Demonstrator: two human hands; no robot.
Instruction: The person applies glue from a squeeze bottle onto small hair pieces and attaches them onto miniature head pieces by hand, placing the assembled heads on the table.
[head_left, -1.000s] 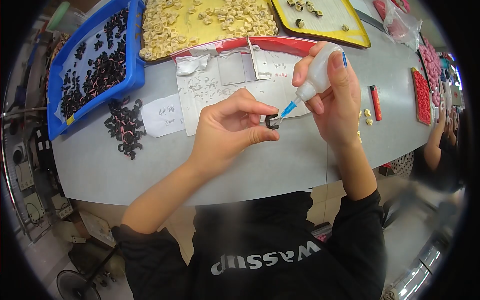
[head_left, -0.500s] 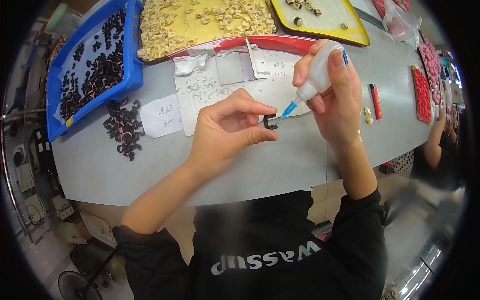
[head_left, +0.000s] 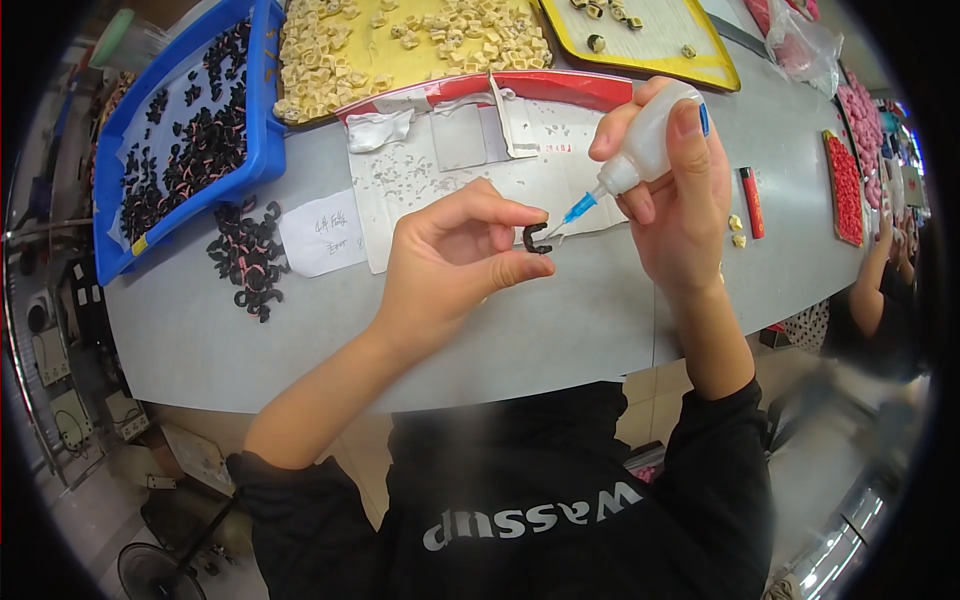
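Observation:
Between the thumb and forefinger of my left hand (head_left: 455,245) is a small black C-shaped piece (head_left: 534,238), its open side facing right. My right hand (head_left: 680,190) is wrapped round a translucent squeeze bottle (head_left: 640,145), tilted down to the left. The bottle's blue needle tip (head_left: 578,208) points at the black piece, with the thin needle end close to its opening; whether they touch I cannot tell. Below both hands lies a white cardboard sheet (head_left: 400,215) strewn with grey specks.
Left stands a blue tray (head_left: 268,150) of black pieces, with a pile of black and pink pieces (head_left: 245,255) beside it. Handwritten paper (head_left: 322,235) lies near. Yellow trays (head_left: 400,65) hold cream pieces. A red marker-like stick (head_left: 752,203) lies right. Another person's arm (head_left: 872,280) shows far right.
My right hand has tilted the bottle flatter and shifted it slightly right and up at its base. The needle has drawn slightly left and up along the black piece. My left hand barely moved.

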